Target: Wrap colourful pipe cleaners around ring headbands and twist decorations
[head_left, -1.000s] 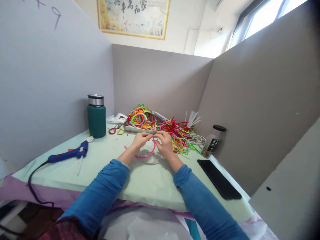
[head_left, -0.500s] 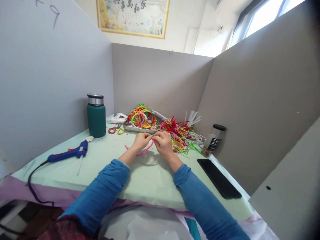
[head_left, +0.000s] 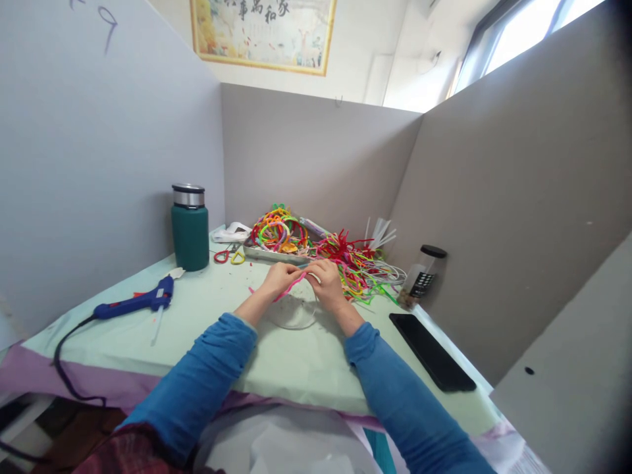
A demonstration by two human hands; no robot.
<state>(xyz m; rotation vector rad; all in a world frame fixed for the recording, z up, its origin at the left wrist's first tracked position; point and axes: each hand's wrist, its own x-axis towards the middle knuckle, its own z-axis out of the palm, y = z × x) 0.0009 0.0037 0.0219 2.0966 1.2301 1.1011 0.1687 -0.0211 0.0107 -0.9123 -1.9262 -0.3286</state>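
My left hand (head_left: 279, 278) and my right hand (head_left: 326, 282) meet over the middle of the table, fingertips pinched close together. Between them runs a bright pink pipe cleaner (head_left: 291, 288), slanting from the right fingertips down past the left hand, with its loose end showing left of that wrist. A thin pale hoop (head_left: 295, 328) hangs below both hands, its upper part hidden by my fingers. Exactly where the pipe cleaner touches the hoop is too small to make out.
Behind my hands, a metal tray (head_left: 274, 255) holds coloured rings beside a heap of pipe cleaners (head_left: 350, 253). Scissors (head_left: 237, 258), a green bottle (head_left: 190, 237) and a blue glue gun (head_left: 133, 304) with its cord lie left. A black phone (head_left: 432, 352) and clear jar (head_left: 422, 276) are right.
The pink strand between my hands is now straighter and raised towards the right fingertips, where before it sagged. My right fingers have shifted slightly, and more of the hoop shows.
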